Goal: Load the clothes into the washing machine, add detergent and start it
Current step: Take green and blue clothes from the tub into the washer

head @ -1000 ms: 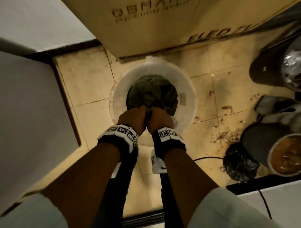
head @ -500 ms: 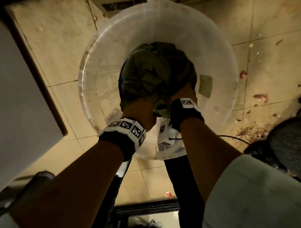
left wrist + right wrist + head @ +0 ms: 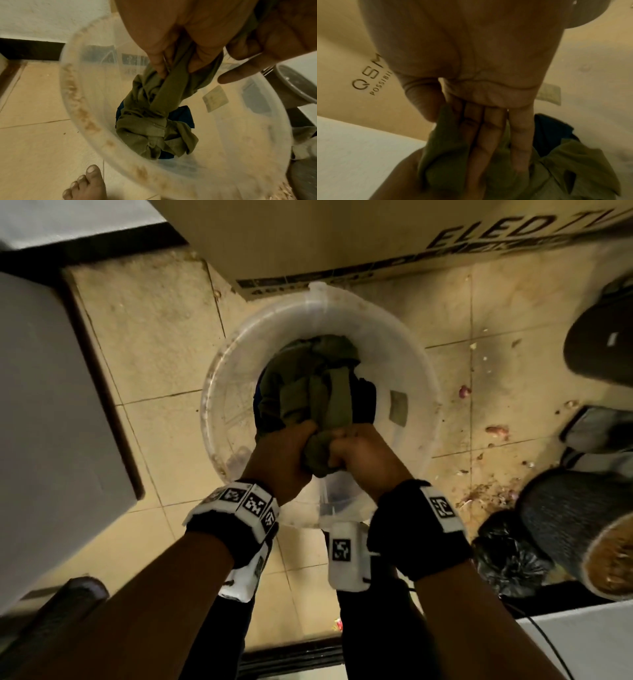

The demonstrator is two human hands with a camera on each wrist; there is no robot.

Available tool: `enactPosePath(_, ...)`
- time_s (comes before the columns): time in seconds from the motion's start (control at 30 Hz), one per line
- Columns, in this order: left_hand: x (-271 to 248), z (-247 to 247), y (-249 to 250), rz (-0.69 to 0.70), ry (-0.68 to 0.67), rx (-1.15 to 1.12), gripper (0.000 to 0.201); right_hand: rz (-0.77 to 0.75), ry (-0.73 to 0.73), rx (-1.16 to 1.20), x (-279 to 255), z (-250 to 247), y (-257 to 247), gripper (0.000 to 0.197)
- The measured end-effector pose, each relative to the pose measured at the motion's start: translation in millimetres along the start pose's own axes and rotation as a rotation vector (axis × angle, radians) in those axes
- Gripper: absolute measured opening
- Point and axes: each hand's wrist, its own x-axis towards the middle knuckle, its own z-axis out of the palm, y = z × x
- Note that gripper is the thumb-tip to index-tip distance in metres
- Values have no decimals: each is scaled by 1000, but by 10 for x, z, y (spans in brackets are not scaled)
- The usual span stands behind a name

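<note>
A clear plastic bucket (image 3: 233,392) stands on the tiled floor and holds an olive-green garment (image 3: 318,392) over a dark blue one (image 3: 364,402). My left hand (image 3: 291,450) and right hand (image 3: 356,450) grip the bunched near end of the olive garment side by side, above the bucket's near rim. In the left wrist view the olive garment (image 3: 154,121) hangs twisted from my left hand (image 3: 173,63) down to the bucket's (image 3: 82,112) bottom, with the blue cloth (image 3: 183,116) under it. In the right wrist view my right hand (image 3: 488,142) curls round the olive garment (image 3: 573,162).
A large cardboard box (image 3: 308,237) stands behind the bucket. A white appliance (image 3: 44,412) is at the left. At the right are dark sacks (image 3: 561,508), a black bag (image 3: 507,556) and scattered peelings. My bare foot (image 3: 85,185) stands near the bucket.
My hands went down into the bucket half a second ago and have now come back up together with the olive garment bunched between them; the head camera has pulled back too.
</note>
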Motion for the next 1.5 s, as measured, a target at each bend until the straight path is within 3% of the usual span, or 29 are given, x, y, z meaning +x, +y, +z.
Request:
enactPosePath(0.03, -102, -44, 17, 12, 16, -27, 7, -22, -23, 4, -111, -36, -7, 17)
enactPosePath(0.1, -332, -148, 27, 8, 39, -89, 18, -50, -18, -63, -273, -139, 4, 23)
enactPosePath(0.17, -548, -248, 30, 16, 25, -150, 32, -57, 146, -291, -295, -297, 123, 30)
enactPosePath(0.23, -783, -350, 90, 105, -23, -214, 36, -59, 248, -587, -276, -372, 235, 61)
enactPosePath(0.33, -1108, -484, 264, 355, -113, -148, 21, -159, 131, -937, -167, -226, 316, 102)
enactPosePath(0.4, -1308, -505, 388, 511, -174, -30, 16, -265, 15, -1048, -15, -50, 376, 100)
enactPosePath(0.5, -1572, -528, 636, 733, -324, 42, 9, -370, -95, -1029, 196, 193, 340, 88)
enactPosePath(0.57, -1766, -524, 792, 844, -453, 122, 18, -377, -152, -1176, 359, 370, 320, 86)
enactPosePath(0.63, -1890, -570, 929, 883, -659, 260, 28, -356, -258, -1412, 441, 549, 290, 71)
enactPosePath(0.7, -1961, -569, 959, 800, -873, 330, 30, -299, -284, -1487, 379, 611, 291, 52)
enactPosePath(0.77, -2001, -589, 823, 657, -833, 229, 26, -237, -186, -1377, 283, 525, 311, 34)
enactPosePath(0.83, -2028, -606, 555, 472, -556, 85, 20, -190, 11, -1155, 206, 290, 309, 26)
enactPosePath(0.93, -1889, -599, 104, 104, -143, 20, 40, -119, 227, -925, 34, -111, 202, 46)
enactPosePath(1.03, -1506, -585, -138, -292, 69, -177, 69, -97, 303, -747, -231, -273, 136, 52)
enactPosePath(1.1, -1245, -554, -189, -433, 254, -372, 58, -127, 405, -605, -410, -266, 106, 53)
enactPosePath(1.17, -1085, -526, -127, -578, 321, -711, 60, -144, 502, -467, -574, -162, 68, 55)
enactPosePath(1.2, -1047, -520, -27, -644, 281, -989, 71, -163, 518, -407, -666, -38, 54, 54)
enactPosePath(1.27, -1009, -440, 178, -629, 151, -1444, 77, -264, 422, -313, -864, 330, 29, 52)
enactPosePath(1.3, -1019, -425, 272, -603, 88, -1533, 70, -314, 313, -293, -945, 529, 37, 51)
enactPosePath(1.4, -1140, -410, 290, -596, -30, -1591, 41, -300, -16, -320, -1085, 946, 152, 45)
enactPosePath(1.5, -1323, -414, -82, -689, 139, -1423, 34, -340, -238, -271, -1240, 1017, 258, 30)
